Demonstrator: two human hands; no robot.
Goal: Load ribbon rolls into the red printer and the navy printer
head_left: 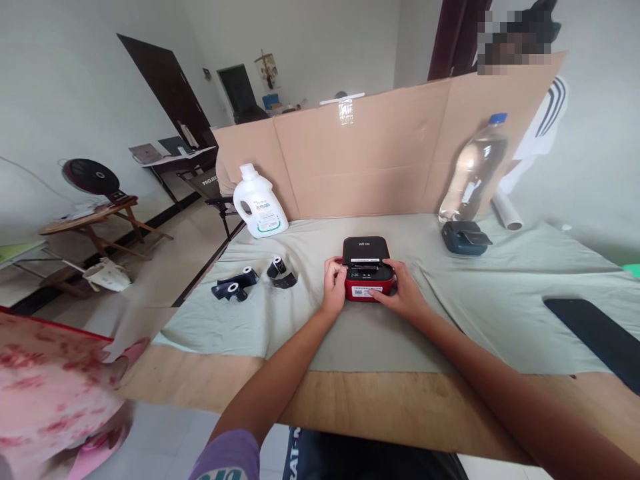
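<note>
A small red-and-black label printer [369, 249] sits on the cloth before me, a white sticker on its front face. My left hand [334, 283] grips its left side, fingers curled at the edge. On the opposite side my right hand [403, 290] holds it, with the thumb on the front sticker and fingertips on the top edge. A pale strip crosses the printer's top near a dark slot. To the left lie black rolls with white cores, one roll [277, 267] apart with a loose tail and a pair [233, 291] closer to the table's edge.
A cardboard panel [360, 160] stands along the back. Before it are a white jug [263, 203], a large clear bottle [475, 170] and a dark blue device [465, 239]. A black phone-like slab [595, 330] lies at right. Someone in pink slippers is at the left edge.
</note>
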